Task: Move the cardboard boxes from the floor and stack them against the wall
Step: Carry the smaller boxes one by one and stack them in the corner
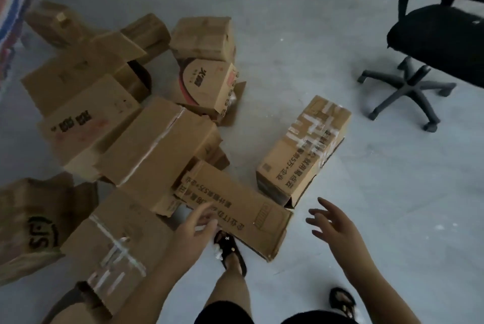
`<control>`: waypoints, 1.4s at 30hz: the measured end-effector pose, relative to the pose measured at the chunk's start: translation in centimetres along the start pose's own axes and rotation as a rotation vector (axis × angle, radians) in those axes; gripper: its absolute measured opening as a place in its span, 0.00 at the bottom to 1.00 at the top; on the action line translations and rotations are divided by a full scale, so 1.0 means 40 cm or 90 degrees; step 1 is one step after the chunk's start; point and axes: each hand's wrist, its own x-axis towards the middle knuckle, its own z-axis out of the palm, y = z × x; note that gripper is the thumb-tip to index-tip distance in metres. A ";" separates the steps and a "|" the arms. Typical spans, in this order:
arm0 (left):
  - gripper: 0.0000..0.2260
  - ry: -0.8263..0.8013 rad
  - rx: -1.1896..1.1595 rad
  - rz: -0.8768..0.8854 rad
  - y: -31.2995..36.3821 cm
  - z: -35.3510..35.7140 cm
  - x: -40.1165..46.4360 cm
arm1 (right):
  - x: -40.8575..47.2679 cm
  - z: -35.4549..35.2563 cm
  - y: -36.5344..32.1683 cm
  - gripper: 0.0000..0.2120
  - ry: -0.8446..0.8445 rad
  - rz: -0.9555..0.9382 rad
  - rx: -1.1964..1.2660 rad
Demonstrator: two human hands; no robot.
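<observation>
- The cardboard boxes (146,140) are lying in a loose heap on the grey floor (366,192), well to the left of the black office chair (432,43); no wall and no stack are showing in this view, so by my reading the task is barely begun or at an early lift.
- One long printed box (235,208) is lying nearest the person's feet, on the chair's near-left side; a taped box (303,150) is sitting apart from the heap, between it and the chair.
- The left hand (193,229) is reaching over the near end of the long printed box, fingers loosely spread; whether they are touching the cardboard I cannot tell, but they are gripping nothing.
- The right hand (332,226) is hovering in the air with fingers straight and apart, holding nothing, just this side of the taped box.
- Left to do, as far as I can judge: nearly everything, since roughly ten boxes are lying on the floor, several with flaps hanging open.
</observation>
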 end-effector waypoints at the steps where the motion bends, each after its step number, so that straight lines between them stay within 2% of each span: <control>1: 0.14 -0.023 0.023 -0.013 -0.012 -0.041 0.059 | 0.024 0.043 -0.006 0.18 0.015 0.031 0.019; 6: 0.13 -0.133 0.129 -0.066 -0.071 -0.158 0.363 | 0.168 0.197 0.017 0.18 0.078 0.157 0.058; 10: 0.20 -0.213 0.237 -0.105 -0.158 -0.156 0.587 | 0.296 0.265 0.116 0.19 0.136 0.257 0.054; 12: 0.23 -0.184 0.283 -0.110 -0.228 -0.140 0.709 | 0.364 0.296 0.184 0.20 0.152 0.290 0.020; 17: 0.26 0.021 0.383 -0.156 -0.368 -0.085 0.914 | 0.506 0.373 0.363 0.24 0.210 0.347 -0.085; 20: 0.23 0.066 0.388 -0.228 -0.449 -0.069 0.989 | 0.565 0.407 0.442 0.26 0.268 0.425 -0.038; 24: 0.28 0.058 0.340 -0.324 -0.514 -0.072 1.044 | 0.614 0.415 0.513 0.27 0.365 0.539 0.086; 28: 0.32 0.069 0.281 -0.409 -0.526 -0.077 1.083 | 0.625 0.404 0.543 0.26 0.368 0.644 0.185; 32: 0.32 0.104 0.200 -0.419 -0.509 -0.074 1.039 | 0.598 0.401 0.515 0.20 0.372 0.649 0.229; 35: 0.29 0.126 0.193 -0.410 -0.490 -0.096 0.950 | 0.535 0.389 0.474 0.20 0.364 0.644 0.228; 42: 0.25 0.234 0.065 -0.431 -0.372 -0.174 0.705 | 0.361 0.303 0.343 0.21 0.337 0.625 0.240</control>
